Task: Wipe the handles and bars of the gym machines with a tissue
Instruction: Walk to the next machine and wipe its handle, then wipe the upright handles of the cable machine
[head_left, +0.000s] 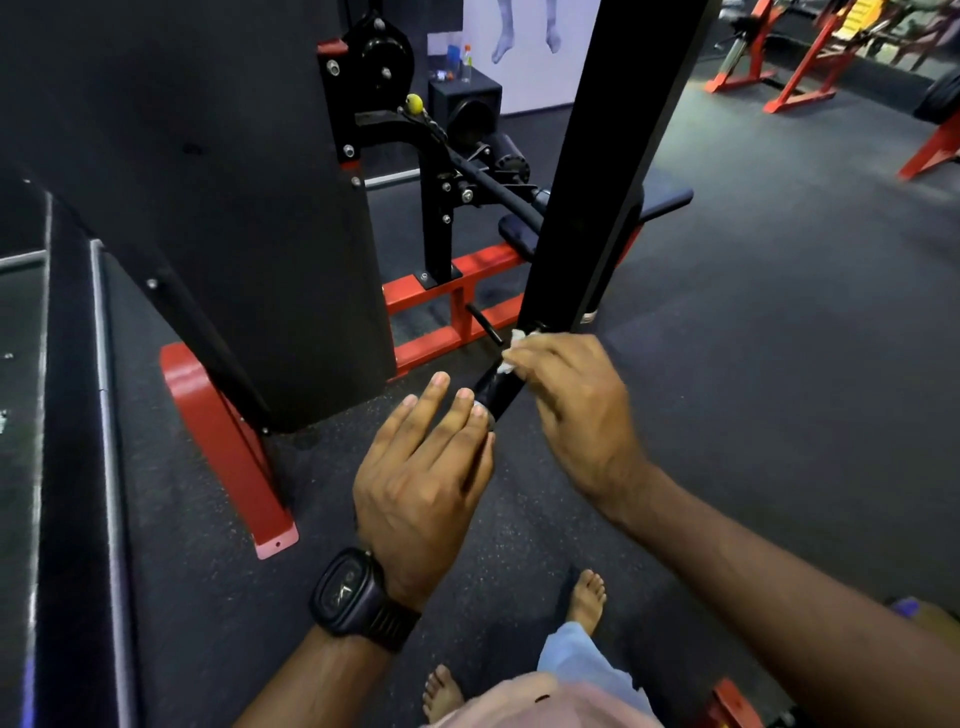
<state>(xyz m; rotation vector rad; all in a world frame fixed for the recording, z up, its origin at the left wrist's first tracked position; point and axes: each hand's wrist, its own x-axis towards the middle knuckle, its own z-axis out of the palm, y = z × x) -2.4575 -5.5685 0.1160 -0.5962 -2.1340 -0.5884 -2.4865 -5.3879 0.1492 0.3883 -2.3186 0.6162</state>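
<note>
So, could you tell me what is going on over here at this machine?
A person is wiping the black handle at the lower end of a slanted black bar. The right hand holds a white tissue against the handle, fingers curled round it. The left hand, fingers straight, touches the handle's near end.

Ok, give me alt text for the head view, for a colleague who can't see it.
A person's right hand presses a white tissue against a black machine handle, while the left hand, fingers straight and a black watch on its wrist, touches the handle's end. Behind stands a red-framed gym machine on a dark floor.
</note>
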